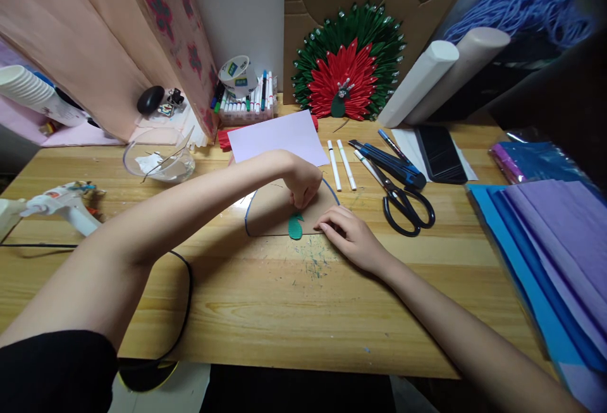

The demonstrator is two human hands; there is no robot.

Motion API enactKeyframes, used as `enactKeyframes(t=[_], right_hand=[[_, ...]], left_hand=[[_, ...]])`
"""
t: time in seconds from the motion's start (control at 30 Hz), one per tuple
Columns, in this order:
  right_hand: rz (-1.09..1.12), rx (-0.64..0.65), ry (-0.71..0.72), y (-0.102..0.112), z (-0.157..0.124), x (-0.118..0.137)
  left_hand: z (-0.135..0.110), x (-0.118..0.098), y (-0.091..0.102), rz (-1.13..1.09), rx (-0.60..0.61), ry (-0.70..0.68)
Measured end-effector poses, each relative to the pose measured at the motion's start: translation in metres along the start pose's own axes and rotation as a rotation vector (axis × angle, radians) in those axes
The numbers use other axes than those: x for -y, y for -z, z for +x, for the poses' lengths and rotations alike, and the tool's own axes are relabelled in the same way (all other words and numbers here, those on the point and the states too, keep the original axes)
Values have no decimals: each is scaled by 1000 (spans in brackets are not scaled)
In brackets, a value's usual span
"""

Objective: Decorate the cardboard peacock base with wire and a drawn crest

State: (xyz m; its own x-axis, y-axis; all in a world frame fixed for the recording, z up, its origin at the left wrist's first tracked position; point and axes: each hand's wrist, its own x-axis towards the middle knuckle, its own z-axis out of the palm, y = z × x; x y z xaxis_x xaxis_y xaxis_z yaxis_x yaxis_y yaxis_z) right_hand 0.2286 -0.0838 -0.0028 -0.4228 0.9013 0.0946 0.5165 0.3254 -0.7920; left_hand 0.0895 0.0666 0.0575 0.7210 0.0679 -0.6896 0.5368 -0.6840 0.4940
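A half-round piece of brown cardboard [265,214] with a blue-marked curved edge lies on the table. A small green bird-shaped cutout [294,228] rests at the middle of its straight edge. My left hand [306,184] is bent down over the cardboard just above the cutout, its fingers closed and pressed together. Whatever they may hold is hidden. My right hand [349,234] rests on the table at the cardboard's right corner, with curled fingers gripping that edge. Behind my left hand lies a sheet of pale purple paper [275,136].
Scissors [403,201], a blue cutter knife [391,163] and white markers [346,165] lie to the right. A glue gun [66,201] with a black cord stands left, near a clear bowl [164,169]. A red and green peacock craft [346,71] stands behind. Folded paper [559,229] covers the right edge.
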Motion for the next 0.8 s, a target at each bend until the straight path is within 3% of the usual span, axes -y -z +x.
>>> enactKeyframes(t=[0.37, 0.8], right_hand=[[5, -4, 3, 0, 0, 0], [-1, 0, 1, 0, 0, 1]], left_hand=[[-8, -1, -10, -76, -105, -28], [-10, 8, -21, 25, -184, -103]])
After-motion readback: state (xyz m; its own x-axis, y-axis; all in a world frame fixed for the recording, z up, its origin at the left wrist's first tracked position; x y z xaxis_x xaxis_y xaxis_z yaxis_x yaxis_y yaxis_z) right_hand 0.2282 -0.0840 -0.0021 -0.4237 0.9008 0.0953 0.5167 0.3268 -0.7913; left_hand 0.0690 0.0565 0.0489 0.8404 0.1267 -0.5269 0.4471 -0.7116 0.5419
